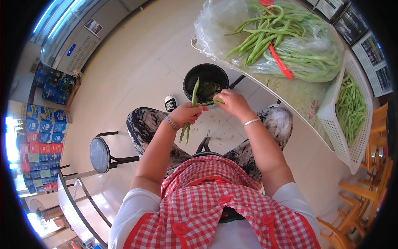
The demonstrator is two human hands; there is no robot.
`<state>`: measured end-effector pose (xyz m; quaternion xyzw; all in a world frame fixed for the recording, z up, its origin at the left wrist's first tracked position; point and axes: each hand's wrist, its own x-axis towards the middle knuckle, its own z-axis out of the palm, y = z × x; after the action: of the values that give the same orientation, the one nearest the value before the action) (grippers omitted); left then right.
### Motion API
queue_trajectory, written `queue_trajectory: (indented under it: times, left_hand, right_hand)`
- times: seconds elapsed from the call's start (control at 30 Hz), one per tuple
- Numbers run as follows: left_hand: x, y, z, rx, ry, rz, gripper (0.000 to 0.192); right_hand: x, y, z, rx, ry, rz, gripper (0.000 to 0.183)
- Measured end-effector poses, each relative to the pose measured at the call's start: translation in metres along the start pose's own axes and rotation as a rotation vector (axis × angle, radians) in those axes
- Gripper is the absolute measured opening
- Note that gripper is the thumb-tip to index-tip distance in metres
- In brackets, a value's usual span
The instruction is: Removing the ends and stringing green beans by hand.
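Long green beans (195, 93) stand upright in my left hand (186, 114), their lower ends poking out below the fist. My right hand (231, 102) pinches a green bean piece (218, 100) close by, to the right of the left hand's fingertips. Just beyond both hands, a black bucket (190, 74) on the floor holds dark green scraps. On the table at the upper right, whole green beans (264, 37) lie on and in a clear plastic bag (323, 46) with red strips. A white perforated basket (329, 109) beside it contains short bean pieces (349, 109).
The table's metal-trimmed edge (279, 105) runs along the right. A round stool (100, 154) stands at the left, above a white table (70, 199). Small green scraps (219, 139) dot the floor between the legs. Wooden chairs (357, 190) are at the lower right, a display cooler (76, 43) at the upper left.
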<state>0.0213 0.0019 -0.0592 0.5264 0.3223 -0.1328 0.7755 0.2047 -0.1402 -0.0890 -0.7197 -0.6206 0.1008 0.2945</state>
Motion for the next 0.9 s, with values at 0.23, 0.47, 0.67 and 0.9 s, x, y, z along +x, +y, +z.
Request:
queue_trajectory:
  times: [0.23,0.47,0.67,0.9]
  left_hand:
    - [0.005,-0.024,0.012,-0.446,0.257,0.217,0.017]
    - [0.024,-0.057,0.008,-0.815,0.310,0.046,0.017]
    - [0.023,-0.053,-0.008,-0.745,0.275,0.032,0.022]
    - [0.019,-0.029,-0.018,-0.603,0.208,0.062,0.015]
  right_hand:
    - [0.006,0.004,0.026,0.186,0.153,0.166,0.021]
    - [0.038,0.015,0.010,1.137,0.328,0.649,0.026]
    - [0.056,0.003,0.031,0.425,0.354,0.157,0.024]
    - [0.034,-0.026,0.026,0.168,-0.114,-0.195,0.015]
